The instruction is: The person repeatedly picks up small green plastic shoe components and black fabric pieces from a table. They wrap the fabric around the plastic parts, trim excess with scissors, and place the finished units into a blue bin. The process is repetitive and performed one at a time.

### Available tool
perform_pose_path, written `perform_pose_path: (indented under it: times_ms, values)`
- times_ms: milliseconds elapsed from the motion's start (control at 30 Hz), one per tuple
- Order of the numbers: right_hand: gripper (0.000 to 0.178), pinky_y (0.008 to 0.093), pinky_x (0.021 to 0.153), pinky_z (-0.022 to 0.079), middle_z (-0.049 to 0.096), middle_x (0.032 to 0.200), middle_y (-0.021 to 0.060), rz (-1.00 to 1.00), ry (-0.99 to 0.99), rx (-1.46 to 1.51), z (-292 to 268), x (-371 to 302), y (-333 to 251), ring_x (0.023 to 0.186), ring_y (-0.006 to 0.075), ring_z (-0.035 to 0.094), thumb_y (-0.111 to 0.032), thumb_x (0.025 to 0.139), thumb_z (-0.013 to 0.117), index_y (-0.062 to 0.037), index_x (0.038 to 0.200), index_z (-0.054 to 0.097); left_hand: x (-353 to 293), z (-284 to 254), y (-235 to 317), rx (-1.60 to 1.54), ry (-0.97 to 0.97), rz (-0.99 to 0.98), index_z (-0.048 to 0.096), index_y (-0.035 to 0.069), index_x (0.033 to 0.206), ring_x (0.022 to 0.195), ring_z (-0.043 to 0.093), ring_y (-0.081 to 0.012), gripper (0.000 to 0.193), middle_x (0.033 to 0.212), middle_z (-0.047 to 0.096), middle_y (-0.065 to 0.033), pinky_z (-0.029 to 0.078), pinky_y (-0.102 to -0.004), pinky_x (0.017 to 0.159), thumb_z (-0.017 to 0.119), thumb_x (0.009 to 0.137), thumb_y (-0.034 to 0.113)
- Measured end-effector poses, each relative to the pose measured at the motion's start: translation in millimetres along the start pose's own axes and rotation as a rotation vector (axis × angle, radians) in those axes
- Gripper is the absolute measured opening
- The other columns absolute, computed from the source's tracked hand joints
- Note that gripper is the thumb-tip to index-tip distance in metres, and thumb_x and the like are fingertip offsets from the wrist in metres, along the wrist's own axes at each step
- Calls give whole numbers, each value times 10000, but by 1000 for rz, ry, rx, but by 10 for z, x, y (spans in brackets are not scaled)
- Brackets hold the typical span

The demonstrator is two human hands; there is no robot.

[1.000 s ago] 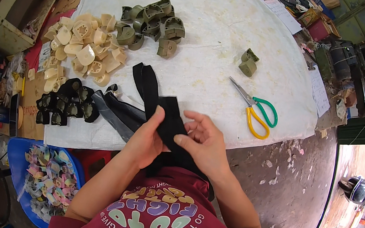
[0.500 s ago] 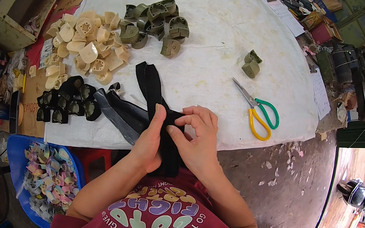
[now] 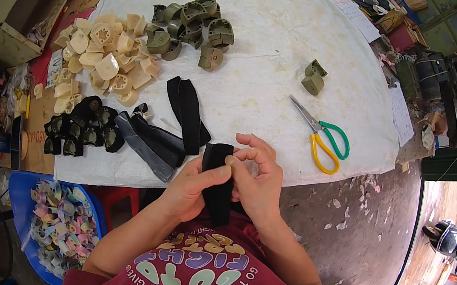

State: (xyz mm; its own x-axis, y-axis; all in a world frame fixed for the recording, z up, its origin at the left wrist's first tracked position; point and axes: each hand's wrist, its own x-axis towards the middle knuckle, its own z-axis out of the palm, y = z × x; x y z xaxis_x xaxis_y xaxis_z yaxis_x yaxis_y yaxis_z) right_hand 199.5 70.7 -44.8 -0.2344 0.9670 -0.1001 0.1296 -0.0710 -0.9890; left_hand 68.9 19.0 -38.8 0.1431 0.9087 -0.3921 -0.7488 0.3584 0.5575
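Note:
A black fabric strip (image 3: pixel 216 199) hangs between my two hands at the table's front edge. My left hand (image 3: pixel 195 186) grips it from the left with the thumb across its face. At its upper part, my right hand (image 3: pixel 257 177) pinches the strip's right edge between thumb and fingers. Another black fabric strip (image 3: pixel 187 112) lies on the white cloth just beyond my hands. Beside it is a folded black-and-grey piece (image 3: pixel 151 144). Small black-covered heel pieces (image 3: pixel 86 128) sit in a cluster to the left.
Cream heel-shaped pieces (image 3: pixel 107 66) are heaped at the left, with dark green ones (image 3: pixel 193 23) behind. Two more green pieces (image 3: pixel 313 83) and scissors with green and yellow handles (image 3: pixel 325 139) lie right. A blue basin (image 3: pixel 22 192) of colourful pieces stands below the table's left.
One black strip has come away from the pile and is now upright between my hands, nearer my body. The other strip now lies apart on the cloth.

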Motion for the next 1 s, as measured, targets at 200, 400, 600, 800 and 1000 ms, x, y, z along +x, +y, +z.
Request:
perform_pose_path:
  times_ms: [200, 400, 600, 800, 1000]
  values:
    - [103, 260, 633, 497, 592, 1152, 122, 90, -68, 8, -69, -26, -77, 989, 188, 561, -94, 814, 692, -65, 891, 629, 39, -79, -29, 56, -32, -37, 555, 3, 1101, 771, 638, -186, 322, 889, 632, -89, 532, -324, 738, 571, 783, -37]
    - [333, 216, 468, 481, 638, 934, 102, 323, -309, 264, -174, 27, -176, 403, 100, 517, -174, 929, 614, -65, 1233, 531, 16, -58, 18, 58, -148, -176, 578, -1, 1039, 819, 654, -198, 314, 855, 648, -92, 536, -352, 781, 523, 731, -29]
    - [317, 265, 734, 519, 632, 1066, 87, 274, -343, 118, -257, 35, -167, 921, 134, 621, -189, 931, 614, -32, 1204, 572, 84, 65, -96, 117, 26, -30, 600, 12, 1075, 845, 654, -169, 171, 911, 666, -94, 520, -294, 803, 563, 912, 46]
    - [405, 396, 1008, 410, 536, 1276, 200, -324, 130, -750, -1241, 328, 126, 1192, 350, 509, -141, 842, 651, -17, 1211, 540, 99, -102, -55, 177, -59, -82, 577, -16, 1102, 828, 687, -248, 210, 908, 674, -164, 578, -384, 775, 583, 944, 123]
    - [507, 433, 881, 460, 568, 1097, 197, -333, -8, -1225, -1790, 529, 123, 967, 363, 546, 21, 713, 574, -3, 1218, 542, 117, -94, -45, 177, -74, -112, 576, -12, 1096, 822, 693, -282, 212, 905, 672, -186, 589, -410, 749, 597, 930, 118]
